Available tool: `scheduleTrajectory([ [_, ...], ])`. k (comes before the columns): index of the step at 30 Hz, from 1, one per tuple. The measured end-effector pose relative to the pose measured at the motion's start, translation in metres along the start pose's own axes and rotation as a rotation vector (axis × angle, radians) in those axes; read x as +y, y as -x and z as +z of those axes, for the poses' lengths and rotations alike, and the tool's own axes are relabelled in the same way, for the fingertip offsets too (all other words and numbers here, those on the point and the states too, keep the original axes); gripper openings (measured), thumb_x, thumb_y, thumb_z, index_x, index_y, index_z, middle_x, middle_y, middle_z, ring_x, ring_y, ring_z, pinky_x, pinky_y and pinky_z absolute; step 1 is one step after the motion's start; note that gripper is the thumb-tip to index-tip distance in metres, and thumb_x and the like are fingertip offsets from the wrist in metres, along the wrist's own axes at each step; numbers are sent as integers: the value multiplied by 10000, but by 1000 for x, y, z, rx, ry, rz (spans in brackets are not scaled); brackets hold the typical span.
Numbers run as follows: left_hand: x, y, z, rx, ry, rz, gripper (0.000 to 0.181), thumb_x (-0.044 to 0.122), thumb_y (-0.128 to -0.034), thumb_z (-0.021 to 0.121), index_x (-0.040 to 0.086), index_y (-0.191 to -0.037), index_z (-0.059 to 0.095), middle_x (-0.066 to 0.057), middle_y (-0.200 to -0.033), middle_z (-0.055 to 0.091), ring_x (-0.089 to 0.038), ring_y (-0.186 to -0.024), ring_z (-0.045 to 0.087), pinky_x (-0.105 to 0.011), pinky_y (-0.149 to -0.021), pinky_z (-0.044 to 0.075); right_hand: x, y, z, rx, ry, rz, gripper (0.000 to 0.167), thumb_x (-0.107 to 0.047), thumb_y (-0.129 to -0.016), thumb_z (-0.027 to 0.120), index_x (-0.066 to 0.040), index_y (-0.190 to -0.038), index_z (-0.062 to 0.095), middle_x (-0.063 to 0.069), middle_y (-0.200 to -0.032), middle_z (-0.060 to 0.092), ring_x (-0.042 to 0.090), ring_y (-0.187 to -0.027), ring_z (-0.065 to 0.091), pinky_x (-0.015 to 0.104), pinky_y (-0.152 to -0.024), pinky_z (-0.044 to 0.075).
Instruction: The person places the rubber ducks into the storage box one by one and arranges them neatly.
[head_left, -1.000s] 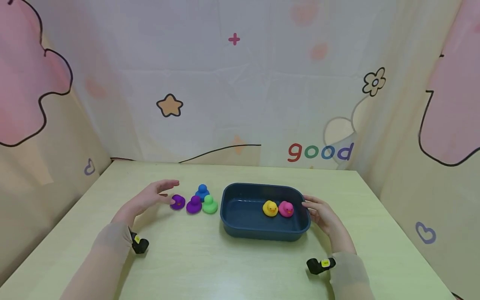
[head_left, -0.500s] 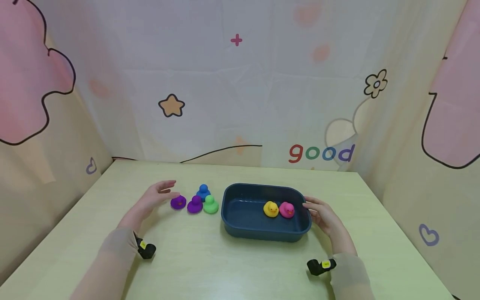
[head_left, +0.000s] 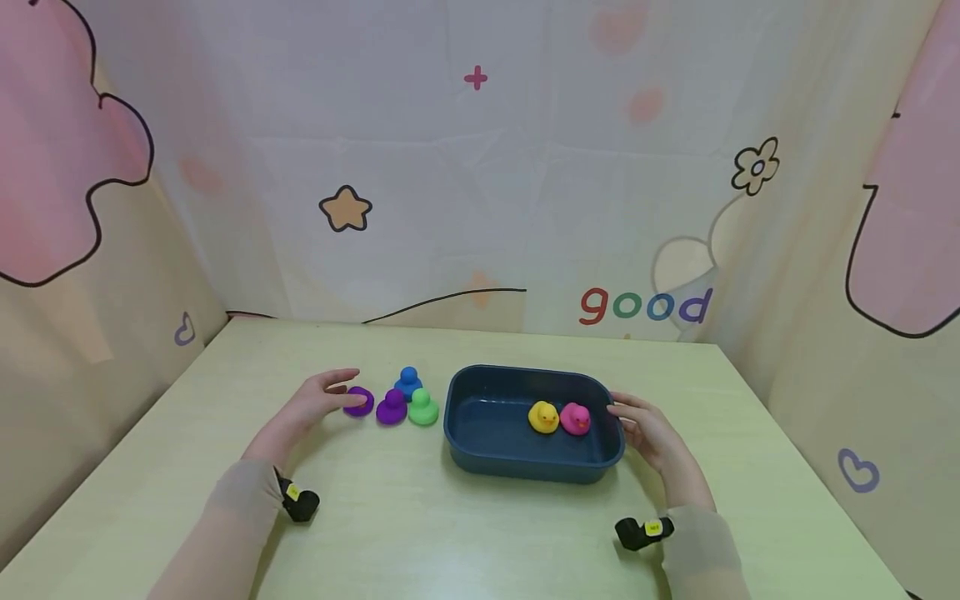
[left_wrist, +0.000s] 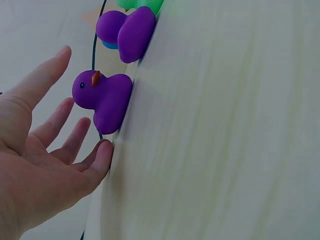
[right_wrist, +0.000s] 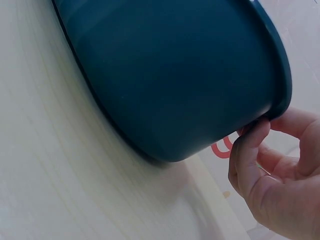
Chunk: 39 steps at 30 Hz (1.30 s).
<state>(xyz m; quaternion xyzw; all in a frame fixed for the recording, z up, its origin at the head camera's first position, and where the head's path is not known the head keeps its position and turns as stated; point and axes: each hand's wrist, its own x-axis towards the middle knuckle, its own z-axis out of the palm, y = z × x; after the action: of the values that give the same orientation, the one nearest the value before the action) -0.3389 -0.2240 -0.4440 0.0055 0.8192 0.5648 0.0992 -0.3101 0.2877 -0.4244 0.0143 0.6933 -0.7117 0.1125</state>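
My left hand is beside a purple rubber duck at the left end of a small group. In the left wrist view its fingers are spread loosely near that duck, which stands upright on the table. Just right of it sit a second purple duck, a blue duck and a green duck. My right hand grips the rim at the right end of a dark blue plastic bin. A yellow duck and a pink duck sit inside it.
The pale wooden table bears everything. Printed curtains enclose its back and sides. Each wrist wears a small black camera, one on the left and one on the right.
My left hand has shifted slightly right and down, and its thumb now overlaps the leftmost purple duck in the head view. My right hand and the bin stay put.
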Motion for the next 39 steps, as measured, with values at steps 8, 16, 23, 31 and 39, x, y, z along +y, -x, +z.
scheduleTrajectory([
  [8, -2, -1, 3, -8, -8, 30, 746, 197, -871, 738, 12, -1489, 363, -255, -1569, 264, -444, -1447, 226, -619, -1177, 134, 0, 0, -1, 0, -4, -9, 422, -129, -989, 530, 0, -1381, 440, -173, -930, 646, 10, -763, 628, 158, -739, 522],
  [16, -7, 0, 8, 9, 17, 64, 719, 107, -846, 748, -30, -1457, 396, -282, -1537, 313, -434, -1431, 255, -538, -1194, 188, 1, 0, -1, 8, 1, -4, 479, -134, -987, 534, 33, -1414, 394, -175, -927, 646, 8, -760, 627, 154, -734, 521],
  [23, -10, 1, 14, 33, 29, 100, 663, -32, -811, 727, -88, -1405, 438, -305, -1479, 391, -428, -1375, 365, -491, -1174, 268, 1, 0, -2, 2, -7, -8, 430, -127, -986, 532, 4, -1384, 437, -175, -919, 658, 0, -760, 632, 148, -735, 520],
  [31, -11, -2, 17, 67, 9, 56, 598, -32, -833, 713, -109, -1373, 468, -298, -1505, 353, -443, -1423, 279, -495, -1179, 262, 3, 1, -1, 3, -13, -13, 310, -122, -985, 530, -55, -1287, 514, -162, -919, 657, 7, -754, 637, 152, -728, 525],
  [39, -8, -4, 17, 89, -17, 28, 582, 56, -875, 711, -138, -1363, 461, -295, -1514, 337, -458, -1445, 206, -532, -1197, 178, 1, 1, -2, 9, 1, -11, 335, -138, -984, 538, -47, -1305, 508, -167, -916, 649, 8, -744, 627, 153, -723, 522],
])
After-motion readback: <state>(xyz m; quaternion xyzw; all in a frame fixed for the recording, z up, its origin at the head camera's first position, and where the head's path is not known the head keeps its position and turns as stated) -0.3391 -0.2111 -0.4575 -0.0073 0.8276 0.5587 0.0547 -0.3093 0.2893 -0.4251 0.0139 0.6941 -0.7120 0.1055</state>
